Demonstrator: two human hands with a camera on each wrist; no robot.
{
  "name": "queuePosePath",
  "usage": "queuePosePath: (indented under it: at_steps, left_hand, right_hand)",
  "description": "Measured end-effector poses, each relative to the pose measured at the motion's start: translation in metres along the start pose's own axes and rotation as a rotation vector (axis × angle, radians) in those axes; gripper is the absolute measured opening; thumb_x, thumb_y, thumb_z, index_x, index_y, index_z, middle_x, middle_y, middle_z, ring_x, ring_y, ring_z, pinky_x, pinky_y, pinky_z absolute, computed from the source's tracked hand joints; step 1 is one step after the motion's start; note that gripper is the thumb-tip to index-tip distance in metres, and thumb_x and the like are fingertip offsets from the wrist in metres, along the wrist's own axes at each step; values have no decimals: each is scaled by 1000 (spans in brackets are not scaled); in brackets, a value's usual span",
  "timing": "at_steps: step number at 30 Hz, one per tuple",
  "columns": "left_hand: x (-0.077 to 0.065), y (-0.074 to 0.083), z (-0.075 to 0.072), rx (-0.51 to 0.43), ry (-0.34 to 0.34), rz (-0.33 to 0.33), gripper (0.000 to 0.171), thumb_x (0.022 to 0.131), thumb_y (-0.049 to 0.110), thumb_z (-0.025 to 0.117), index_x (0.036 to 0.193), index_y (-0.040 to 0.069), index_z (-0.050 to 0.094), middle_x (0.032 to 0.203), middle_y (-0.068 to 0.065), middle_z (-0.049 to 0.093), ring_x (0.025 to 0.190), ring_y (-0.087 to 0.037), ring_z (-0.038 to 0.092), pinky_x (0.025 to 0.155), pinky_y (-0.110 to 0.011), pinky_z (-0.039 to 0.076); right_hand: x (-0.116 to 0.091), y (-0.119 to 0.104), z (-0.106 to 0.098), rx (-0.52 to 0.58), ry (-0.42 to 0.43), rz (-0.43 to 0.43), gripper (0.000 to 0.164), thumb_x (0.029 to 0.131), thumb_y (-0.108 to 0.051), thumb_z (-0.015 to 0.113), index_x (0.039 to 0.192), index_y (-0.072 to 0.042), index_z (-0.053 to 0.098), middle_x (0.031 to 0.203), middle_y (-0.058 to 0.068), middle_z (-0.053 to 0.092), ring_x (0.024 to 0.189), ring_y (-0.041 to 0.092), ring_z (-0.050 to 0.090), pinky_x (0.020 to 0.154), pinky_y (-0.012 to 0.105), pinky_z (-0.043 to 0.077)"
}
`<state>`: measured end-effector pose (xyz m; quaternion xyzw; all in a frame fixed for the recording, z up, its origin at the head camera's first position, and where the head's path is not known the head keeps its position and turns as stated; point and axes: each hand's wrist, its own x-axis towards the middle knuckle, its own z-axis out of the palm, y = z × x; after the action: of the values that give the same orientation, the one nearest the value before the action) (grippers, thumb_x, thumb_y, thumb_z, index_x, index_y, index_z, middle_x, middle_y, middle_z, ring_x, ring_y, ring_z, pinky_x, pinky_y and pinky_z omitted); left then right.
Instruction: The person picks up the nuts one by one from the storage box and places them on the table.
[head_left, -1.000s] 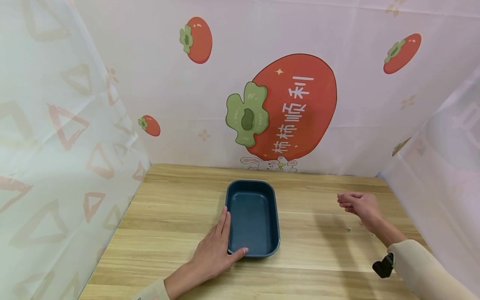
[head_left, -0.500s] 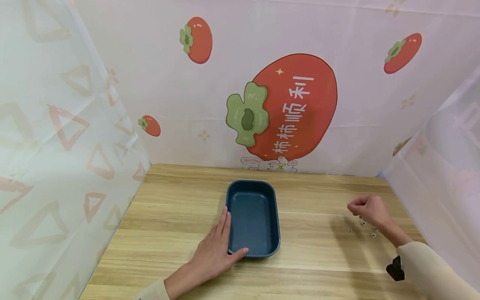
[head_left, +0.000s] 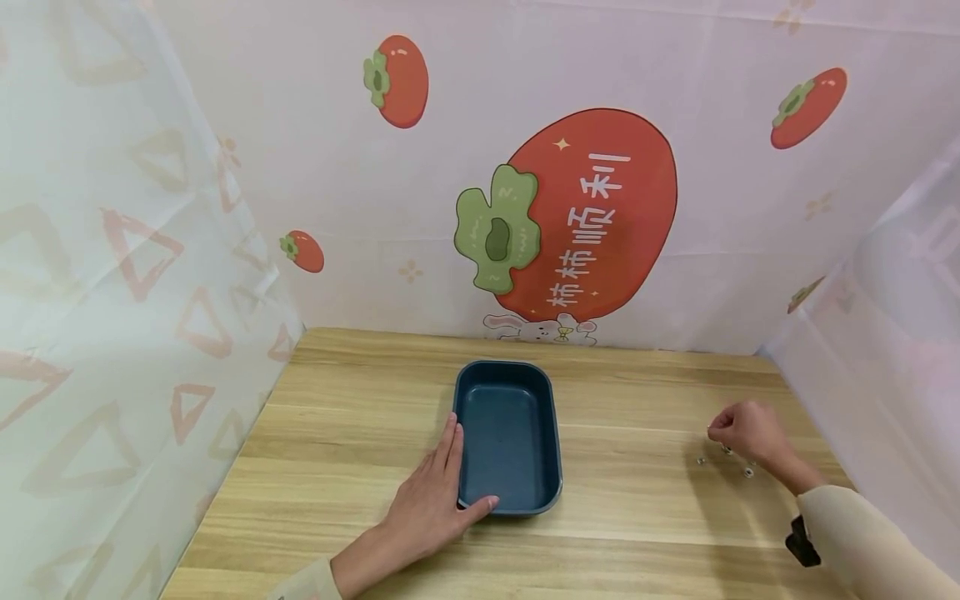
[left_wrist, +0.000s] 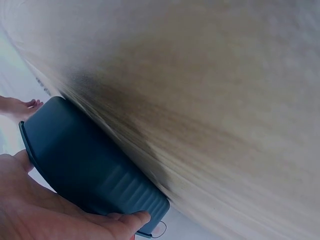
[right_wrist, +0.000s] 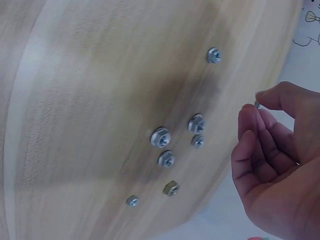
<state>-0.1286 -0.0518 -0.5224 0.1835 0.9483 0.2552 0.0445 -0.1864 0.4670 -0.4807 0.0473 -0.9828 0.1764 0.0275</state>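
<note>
A dark blue rectangular tray [head_left: 504, 450] stands on the wooden table. My left hand [head_left: 427, 500] rests against it, straight fingers along its left side and thumb over the near rim; the left wrist view shows this hand [left_wrist: 55, 210] against the tray's outer wall [left_wrist: 95, 165]. At the right, my right hand [head_left: 753, 432] is above several loose metal nuts. In the right wrist view, thumb and forefinger of this hand [right_wrist: 275, 160] pinch a small silvery nut [right_wrist: 258, 105], mostly hidden by the fingertips. Flanged nuts [right_wrist: 160, 137] and a plain hex nut [right_wrist: 171, 188] lie nearby.
The wooden table [head_left: 337, 417] is bounded by a persimmon-printed cloth [head_left: 360, 283] at the back and hanging cloths at both sides. One nut [right_wrist: 214, 55] lies apart from the cluster. The tray stands left of the nuts.
My right hand has moved right and slightly nearer, to above the nuts, its fingers drawing together. My left hand and the tray have stayed in place.
</note>
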Motion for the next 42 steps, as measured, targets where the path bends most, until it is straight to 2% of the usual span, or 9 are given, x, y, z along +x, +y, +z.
queuePosePath:
  at_steps: [6,13,25,31,42]
  left_hand:
    - [1,1,0,-3,-2,0,113,95,69,65,170,4,12,179,-10,1,157,-38,32,115,-62,43]
    - [2,1,-1,-3,-5,7,114,94,70,66,170,3,14,179,-11,2,155,-41,34,114,-62,44]
    - [3,3,-3,18,-2,26,112,94,69,66,169,1,18,178,-15,5,156,-41,32,115,-60,43]
    - [4,2,-5,25,7,34,110,95,68,65,169,1,17,178,-15,5,157,-40,31,116,-59,42]
    - [3,-3,-18,56,36,40,109,96,66,66,169,1,17,179,-13,3,160,-35,25,122,-56,36]
  right_hand:
    - [1,10,9,-65,-22,-38,14,76,-6,73,64,-14,74,66,-5,69,60,11,55,57,34,49]
    - [1,14,11,-54,-113,25,9,77,-6,70,71,-8,77,71,1,72,62,14,59,58,36,53]
    - [0,12,13,-88,-163,42,6,81,-8,74,76,-5,77,77,5,74,68,18,63,62,42,56]
    - [1,13,13,-98,-161,49,6,81,-9,76,78,-4,77,79,7,75,70,21,65,63,46,56]
    - [1,10,12,-116,-176,60,8,80,-10,73,80,-3,78,82,11,75,72,24,67,63,48,57]
